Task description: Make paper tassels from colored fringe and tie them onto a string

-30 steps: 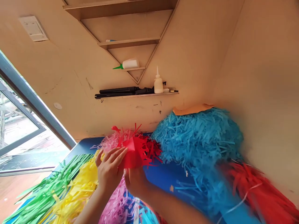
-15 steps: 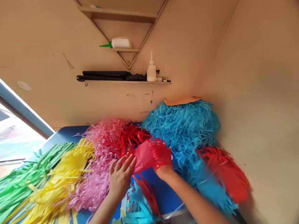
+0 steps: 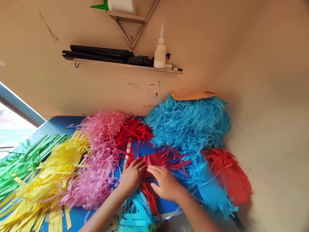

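Observation:
A piece of red fringed tissue paper [image 3: 153, 159] lies on the blue table [image 3: 166, 203], its cut strips spreading to the right over blue strips. My left hand [image 3: 132, 178] rests with its fingers laid over the left part of the paper's near edge. At that edge, to the right, my right hand [image 3: 167, 184] has its fingers stretched out and its thumb apart, the fingertips at the paper. Both hands appear open. Just below them are blue fringe [image 3: 135, 211] and red fringe [image 3: 150, 195], partly covered by my left hand and forearm.
To the left lie pink fringe [image 3: 101, 161], yellow fringe [image 3: 61, 158] and green fringe [image 3: 31, 158]. A large blue fringe heap [image 3: 190, 124] and a red bundle [image 3: 236, 180] stand right. On the wall, a shelf [image 3: 108, 65] carries a white bottle [image 3: 160, 54] and a black folded tripod-like object [image 3: 101, 54].
The red tissue paper, held up before, is now down on the table with its strips spread right. My right hand has come out from under its fringe. The camera view has tilted down.

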`<state>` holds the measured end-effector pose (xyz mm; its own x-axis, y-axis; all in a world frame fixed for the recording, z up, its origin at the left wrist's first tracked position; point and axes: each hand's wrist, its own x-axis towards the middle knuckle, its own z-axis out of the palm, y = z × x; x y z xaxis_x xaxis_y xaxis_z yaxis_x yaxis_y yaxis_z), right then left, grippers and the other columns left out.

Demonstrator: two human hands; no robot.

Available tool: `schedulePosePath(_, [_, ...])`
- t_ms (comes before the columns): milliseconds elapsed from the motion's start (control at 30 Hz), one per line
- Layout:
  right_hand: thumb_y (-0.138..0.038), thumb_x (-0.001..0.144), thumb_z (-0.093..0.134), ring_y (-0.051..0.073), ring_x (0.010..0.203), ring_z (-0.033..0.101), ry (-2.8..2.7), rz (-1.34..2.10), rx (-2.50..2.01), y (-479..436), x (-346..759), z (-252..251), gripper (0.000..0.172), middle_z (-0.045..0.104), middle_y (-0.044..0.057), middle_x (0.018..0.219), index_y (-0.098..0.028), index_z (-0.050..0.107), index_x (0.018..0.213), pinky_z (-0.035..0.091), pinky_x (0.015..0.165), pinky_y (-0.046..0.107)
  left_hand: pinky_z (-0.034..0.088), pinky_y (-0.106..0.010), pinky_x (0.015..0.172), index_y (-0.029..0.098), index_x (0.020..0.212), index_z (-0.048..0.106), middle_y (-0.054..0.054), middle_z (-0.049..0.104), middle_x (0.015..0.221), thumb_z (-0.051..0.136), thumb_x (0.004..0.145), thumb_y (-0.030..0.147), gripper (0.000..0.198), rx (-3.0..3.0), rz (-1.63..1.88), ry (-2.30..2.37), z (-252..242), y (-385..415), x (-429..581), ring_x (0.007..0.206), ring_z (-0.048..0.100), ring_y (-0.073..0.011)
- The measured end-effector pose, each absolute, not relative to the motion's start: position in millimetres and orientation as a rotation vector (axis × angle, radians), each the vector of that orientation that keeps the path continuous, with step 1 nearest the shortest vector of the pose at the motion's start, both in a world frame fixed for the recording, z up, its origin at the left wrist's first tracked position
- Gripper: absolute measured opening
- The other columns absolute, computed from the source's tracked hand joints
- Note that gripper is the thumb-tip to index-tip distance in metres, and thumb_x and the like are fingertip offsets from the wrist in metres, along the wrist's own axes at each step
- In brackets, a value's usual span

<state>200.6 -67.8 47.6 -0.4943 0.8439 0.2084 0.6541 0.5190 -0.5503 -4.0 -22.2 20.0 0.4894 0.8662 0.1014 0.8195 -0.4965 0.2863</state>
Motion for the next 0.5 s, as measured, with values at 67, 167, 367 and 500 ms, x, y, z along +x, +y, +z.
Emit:
schedulePosePath(67, [-0.012, 0.075, 0.062, 0.025, 0.131, 0.05, -2.435, 0.517, -1.265, -45, 188, 24, 0.063, 0.053, 0.014, 0.143, -0.014, 0.05, 0.137, 0.033, 0.115, 0.044, 0.004, -0.066, 0.117, 0.035, 0.118, 0.069, -0.002, 0.068, 0.129, 0.056, 0.082, 0.013, 0.044, 2.523, 0.326, 1.445, 26, -20, -9, 0.13, 0.052, -0.031])
schedulePosePath(167, [-0.007, 0.076, 0.057, 0.024, 0.122, 0.058, -2.426, 0.492, -1.414, -24, 191, 0, 0.052, 0.064, 0.014, 0.13, -0.012, 0.057, 0.128, 0.032, 0.114, 0.044, 0.006, -0.066, 0.116, 0.035, 0.112, 0.072, -0.002, 0.071, 0.125, 0.059, 0.082, 0.017, 0.037, 2.526, 0.34, 1.467, 30, -20, -16, 0.127, 0.053, -0.0316])
schedulePosePath(367, [-0.004, 0.079, 0.052, 0.023, 0.109, 0.064, -2.354, 0.533, -1.51, -22, 203, 2, 0.041, 0.072, 0.01, 0.114, -0.016, 0.064, 0.116, 0.036, 0.108, 0.038, 0.031, -0.052, 0.107, 0.029, 0.12, 0.068, -0.007, 0.072, 0.12, 0.058, 0.088, 0.024, 0.034, 2.533, 0.392, 1.48, 27, -23, -1, 0.117, 0.058, -0.0296])
schedulePosePath(500, [-0.006, 0.083, 0.051, 0.02, 0.095, 0.068, -2.282, 0.602, -1.567, -16, 214, 11, 0.031, 0.075, 0.005, 0.099, -0.019, 0.069, 0.104, 0.047, 0.089, 0.03, 0.034, -0.046, 0.103, 0.027, 0.096, 0.075, -0.005, 0.078, 0.092, 0.05, 0.091, 0.016, 0.028, 2.493, 0.32, 1.467, 20, -13, 5, 0.093, 0.068, -0.023])
